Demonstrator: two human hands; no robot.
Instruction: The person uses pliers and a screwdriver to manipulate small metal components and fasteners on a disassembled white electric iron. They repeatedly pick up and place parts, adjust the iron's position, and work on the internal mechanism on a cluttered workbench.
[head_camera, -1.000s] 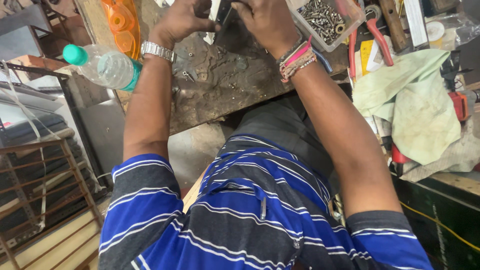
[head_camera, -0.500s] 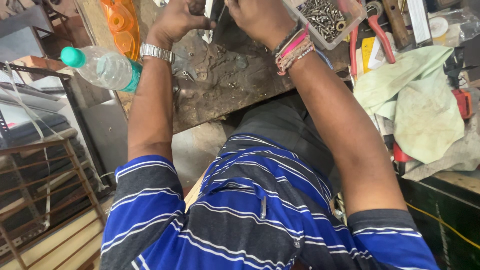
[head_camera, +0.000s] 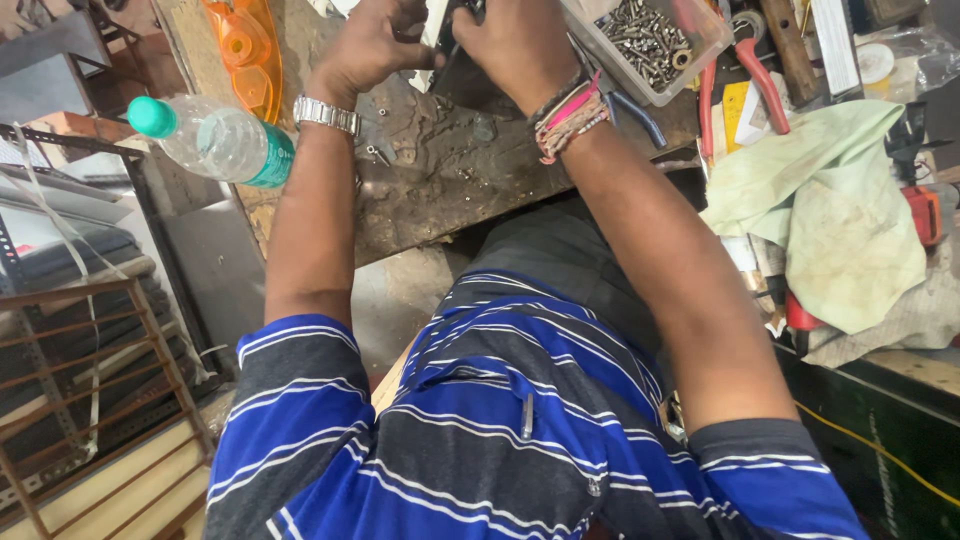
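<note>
A worn, dark desk (head_camera: 450, 190) fills the upper middle of the frame. A pale green cloth (head_camera: 830, 210) lies at right, a plastic bottle (head_camera: 215, 140) at upper left, a clear tub of screws (head_camera: 650, 40) at top. At top centre the left hand (head_camera: 370, 45) and right hand (head_camera: 510, 40) both close on a small dark object (head_camera: 462, 14), mostly hidden.

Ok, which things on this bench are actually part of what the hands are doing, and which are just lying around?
In use:
left hand
right hand
small dark part held between both hands at the top edge, too cut off to identify

Lying about:
water bottle
orange plastic piece
tray of screws
red-handled pliers
green cloth
loose screws on the bench
</note>
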